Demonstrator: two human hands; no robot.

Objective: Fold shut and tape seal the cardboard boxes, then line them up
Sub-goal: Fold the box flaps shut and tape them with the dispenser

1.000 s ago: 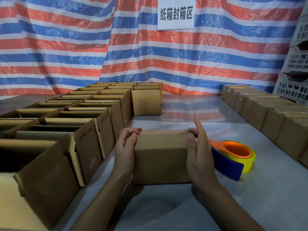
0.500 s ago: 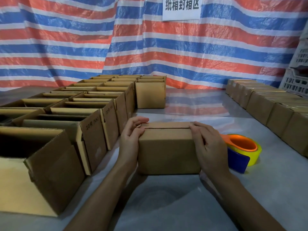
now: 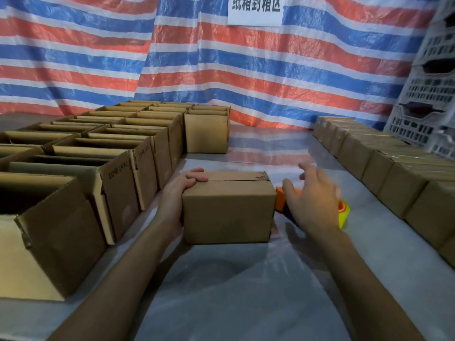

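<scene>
A small cardboard box (image 3: 229, 212) stands in front of me on the grey table (image 3: 246, 291), its top flaps folded down with the seam showing. My left hand (image 3: 181, 190) grips the box's left end, fingers curled over the top edge. My right hand (image 3: 312, 195) is off the box, fingers spread and blurred, hovering over the tape dispenser (image 3: 343, 212), an orange, blue and yellow tool lying just right of the box and mostly hidden by the hand.
Several open boxes (image 3: 105, 153) stand in rows on the left. A line of closed boxes (image 3: 384, 163) runs along the right side. White plastic crates (image 3: 428, 94) are stacked at the far right. A striped tarp hangs behind.
My right hand has let go of the box's right end and moved right, over the tape dispenser. The left hand still holds the box's left end.
</scene>
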